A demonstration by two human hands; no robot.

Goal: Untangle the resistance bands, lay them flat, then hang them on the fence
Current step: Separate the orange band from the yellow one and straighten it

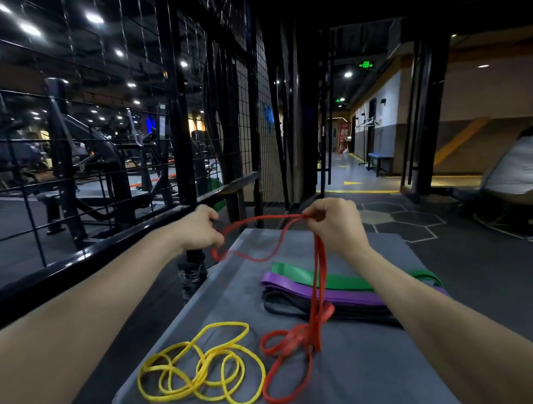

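Here the red band [319,270], judged light, limp and stretchy, is pinched by the left hand [202,228] and right hand [334,220] above the grey bench [381,367], best taken beside its knot.

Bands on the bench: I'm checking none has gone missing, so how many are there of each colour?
Red band: 1, held up in the left hand and right hand
Yellow band: 1, though its coils could hide a second
Green band: 1
Purple band: 1
Black band: 1
Total: 5
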